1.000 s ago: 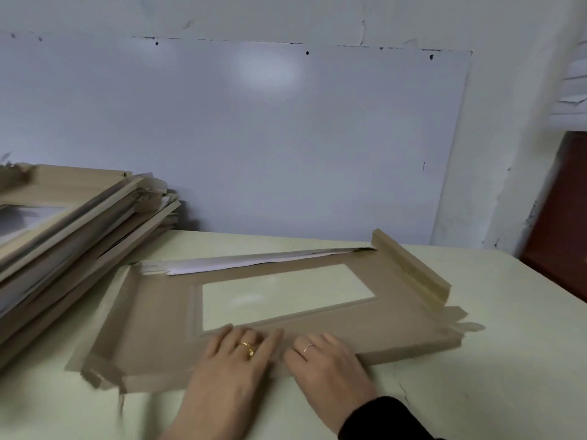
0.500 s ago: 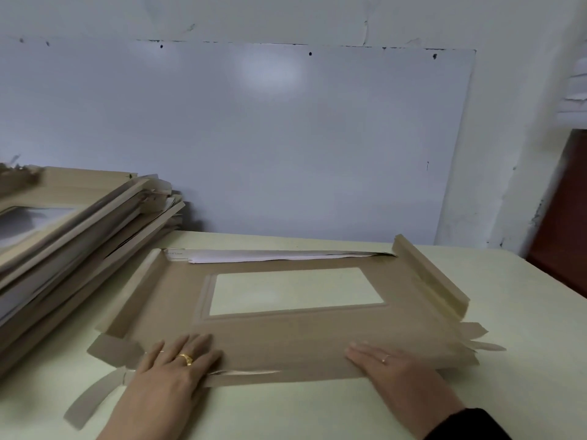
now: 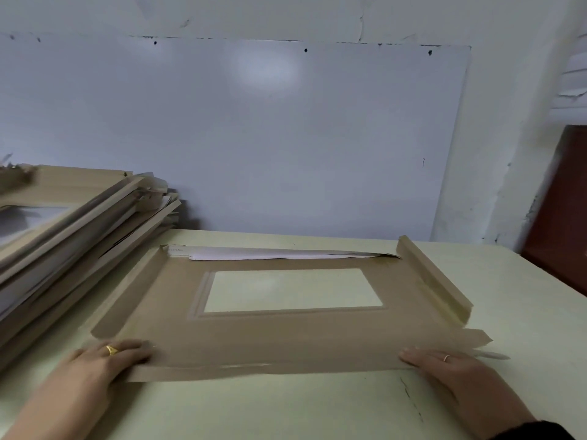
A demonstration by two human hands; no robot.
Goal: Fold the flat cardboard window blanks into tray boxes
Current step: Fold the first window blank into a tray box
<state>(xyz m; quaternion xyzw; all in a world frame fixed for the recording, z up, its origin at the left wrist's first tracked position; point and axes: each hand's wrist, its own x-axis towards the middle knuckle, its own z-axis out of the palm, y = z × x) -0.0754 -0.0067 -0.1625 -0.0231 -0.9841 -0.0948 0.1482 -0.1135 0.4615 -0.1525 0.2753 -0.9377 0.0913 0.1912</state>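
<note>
Slid apart since a second ago: left hand (image 3: 104, 357) to the lower left corner of the window blank (image 3: 286, 341), right hand (image 3: 444, 363) to the lower right, both flat, fingers straight, pressing the near flap. Lying centre frame on the tabletop (image 3: 317, 411). Side flaps raised, near wall unfinished. Stacked blanks (image 3: 79, 223) waiting at left.
</note>
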